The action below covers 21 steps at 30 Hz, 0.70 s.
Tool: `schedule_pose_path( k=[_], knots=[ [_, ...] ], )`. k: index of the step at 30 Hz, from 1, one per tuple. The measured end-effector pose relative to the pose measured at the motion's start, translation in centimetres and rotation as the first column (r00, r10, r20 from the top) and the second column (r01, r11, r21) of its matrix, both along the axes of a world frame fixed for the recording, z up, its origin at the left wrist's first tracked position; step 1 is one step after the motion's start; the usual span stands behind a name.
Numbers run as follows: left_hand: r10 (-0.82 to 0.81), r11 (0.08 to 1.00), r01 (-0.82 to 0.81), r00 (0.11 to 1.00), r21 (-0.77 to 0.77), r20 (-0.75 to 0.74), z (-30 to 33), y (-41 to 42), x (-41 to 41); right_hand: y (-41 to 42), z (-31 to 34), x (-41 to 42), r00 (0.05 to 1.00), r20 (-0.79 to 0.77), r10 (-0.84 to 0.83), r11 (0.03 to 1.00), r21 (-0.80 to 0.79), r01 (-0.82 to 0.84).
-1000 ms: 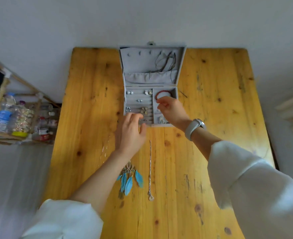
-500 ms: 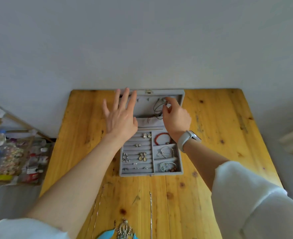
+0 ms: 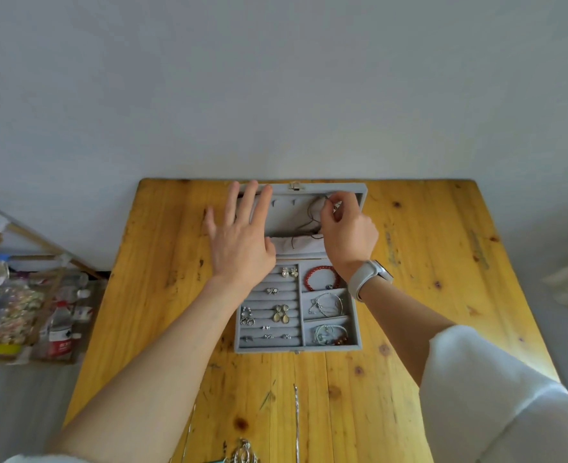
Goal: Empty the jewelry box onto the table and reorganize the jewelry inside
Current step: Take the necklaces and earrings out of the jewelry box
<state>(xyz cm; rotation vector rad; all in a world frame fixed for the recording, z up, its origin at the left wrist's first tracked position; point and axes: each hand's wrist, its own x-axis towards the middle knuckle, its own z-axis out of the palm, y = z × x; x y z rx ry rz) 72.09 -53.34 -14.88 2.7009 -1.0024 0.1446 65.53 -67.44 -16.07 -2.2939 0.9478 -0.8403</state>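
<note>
A grey jewelry box (image 3: pixel 297 348) lies open on the wooden table (image 3: pixel 142 295), its lid (image 3: pixel 292 215) laid back towards the wall. My left hand (image 3: pixel 242 242) rests flat with straight fingers on the lid's left side. At the lid's upper right, my right hand (image 3: pixel 346 228) pinches a dark cord necklace (image 3: pixel 312 212) that hangs from the hooks. The tray holds earrings and rings (image 3: pixel 281 312) on the left, with a red bead bracelet (image 3: pixel 319 279) and silver bracelets (image 3: pixel 327 305) on the right.
A silver chain (image 3: pixel 296 419) and a feathered pendant (image 3: pixel 242 456) lie on the table near the front edge. A wooden rack with bottles (image 3: pixel 25 305) stands to the left of the table. The wall runs right behind the box.
Both hands rose from the tray's front to the lid. The left hand went flat on the lid; the right hand took hold of the cord necklace. The view tilted up.
</note>
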Motion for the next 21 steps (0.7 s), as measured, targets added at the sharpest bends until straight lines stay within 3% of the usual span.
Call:
schedule_pose_path(
  k=[6, 11, 13, 15, 17, 19, 21],
  knots=[
    [-0.01, 1.0, 0.011, 0.999, 0.015, -0.035, 0.4, 0.1, 0.2, -0.6, 4.3, -0.6, 0.933, 0.311, 0.178, 0.96, 0.151, -0.234],
    [0.01, 0.998, 0.0, 0.984, 0.059, -0.176, 2.1, -0.4, 0.6, -0.1, 9.1, -2.7, 0.87, 0.421, 0.257, 0.866, 0.299, -0.401],
    [-0.043, 0.999, 0.04, 0.982, -0.016, -0.183, 3.1, -0.7, -0.1, 0.2, 11.0, -3.7, 0.844, 0.452, 0.289, 0.842, 0.3, -0.449],
    [-0.194, 0.97, 0.156, 0.958, -0.185, -0.211, 4.0, -1.0, -2.0, 0.4, 12.5, -4.9, 0.814, 0.497, 0.302, 0.811, 0.316, -0.493],
    [-0.327, 0.909, 0.161, 0.847, -0.385, -0.418, 4.6, -1.2, -5.0, 0.8, 13.4, -6.3, 0.791, 0.535, 0.296, 0.775, 0.35, -0.526],
    [-0.386, 0.874, 0.024, 0.641, -0.486, -0.663, 4.9, -1.1, -8.0, 1.1, 13.6, -7.9, 0.789, 0.547, 0.279, 0.751, 0.387, -0.534],
    [-0.408, 0.845, -0.149, 0.444, -0.514, -0.798, 4.1, -0.6, -10.4, 1.5, 13.0, -9.7, 0.805, 0.539, 0.248, 0.739, 0.431, -0.517]
  ],
)
